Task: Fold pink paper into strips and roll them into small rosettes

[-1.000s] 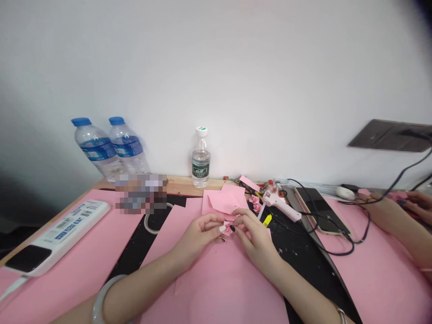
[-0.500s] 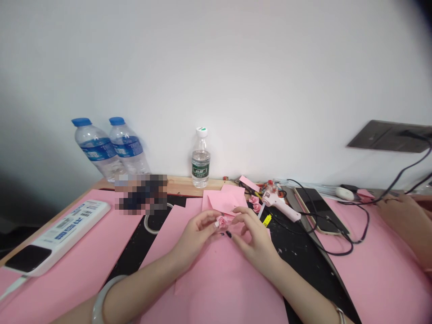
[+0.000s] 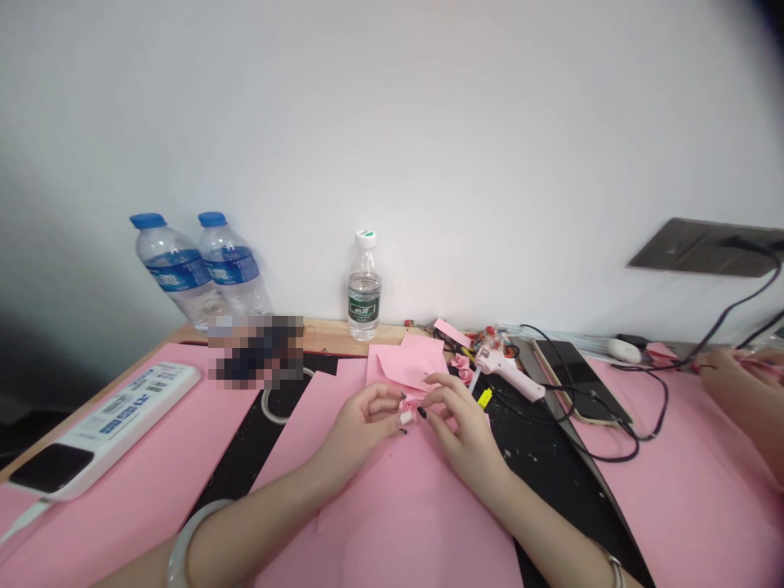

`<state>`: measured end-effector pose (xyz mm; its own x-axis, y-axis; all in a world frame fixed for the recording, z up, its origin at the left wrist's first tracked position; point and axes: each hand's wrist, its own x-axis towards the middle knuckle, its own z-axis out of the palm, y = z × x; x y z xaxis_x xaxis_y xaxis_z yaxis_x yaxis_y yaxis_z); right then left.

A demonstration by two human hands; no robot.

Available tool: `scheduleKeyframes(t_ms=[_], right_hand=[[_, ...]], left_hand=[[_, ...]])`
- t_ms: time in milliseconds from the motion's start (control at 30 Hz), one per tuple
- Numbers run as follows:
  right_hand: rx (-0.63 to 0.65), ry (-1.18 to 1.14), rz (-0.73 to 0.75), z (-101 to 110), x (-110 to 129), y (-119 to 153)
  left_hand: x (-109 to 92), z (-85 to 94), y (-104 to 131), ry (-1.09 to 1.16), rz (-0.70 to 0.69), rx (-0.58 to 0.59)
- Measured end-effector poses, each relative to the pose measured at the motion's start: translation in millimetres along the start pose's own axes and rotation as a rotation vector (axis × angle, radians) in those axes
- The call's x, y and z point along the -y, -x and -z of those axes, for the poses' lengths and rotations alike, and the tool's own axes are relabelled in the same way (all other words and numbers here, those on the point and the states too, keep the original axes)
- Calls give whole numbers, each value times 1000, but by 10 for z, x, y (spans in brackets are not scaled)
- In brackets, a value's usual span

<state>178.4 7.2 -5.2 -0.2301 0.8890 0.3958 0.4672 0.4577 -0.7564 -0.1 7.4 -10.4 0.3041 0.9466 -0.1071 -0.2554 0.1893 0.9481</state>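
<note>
A small pink paper flower (image 3: 409, 406) is held over the pink sheets (image 3: 392, 523) at the centre. My left hand (image 3: 371, 420) pinches it from the left side. On its right side the thumb and fingertips of my right hand (image 3: 453, 420) close on it. Behind the hands lie smaller pink paper pieces (image 3: 398, 365). Just right of these are several finished-looking pink flowers (image 3: 464, 369) and a pink glue gun (image 3: 511, 374) with a black cable.
Two blue-capped bottles (image 3: 229, 265) lean at the back left; a smaller bottle (image 3: 364, 298) stands mid-back. A white power bank (image 3: 122, 425) lies left, a phone (image 3: 579, 380) right. Another person's hand (image 3: 735, 384) is at the right edge. A yellow tag (image 3: 485, 398) lies beside the glue gun.
The flower has turned and shifted slightly right, and my right thumb now touches it. At the right edge, the other person's hands have moved, with a second hand and pink paper showing.
</note>
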Motion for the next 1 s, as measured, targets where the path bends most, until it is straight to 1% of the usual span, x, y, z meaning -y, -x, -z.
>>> scheduleKeyframes(t_ms=[100,200,300,433,533,633,833,1000], right_hand=[[11,-80,-47,-11,9,1],[25,-205,-132,-27,17,8],[20,-315,-196,-41,26,4],[6,-405,-257,-57,36,-16],[-18,-456,-302,-75,33,-19],[-28,-518,-356,-91,24,-15],[-3,-612,-406,-94,22,-11],[19,-648,-412,-92,29,-16]], left_hand=[[4,7,-2,24,16,3],[16,25,-5,49,39,15],[28,42,-17,71,31,22],[31,45,-25,50,71,38],[15,34,-7,31,118,22],[-8,18,13,21,125,13],[-27,-17,24,45,141,-10],[-18,-19,26,49,148,-15]])
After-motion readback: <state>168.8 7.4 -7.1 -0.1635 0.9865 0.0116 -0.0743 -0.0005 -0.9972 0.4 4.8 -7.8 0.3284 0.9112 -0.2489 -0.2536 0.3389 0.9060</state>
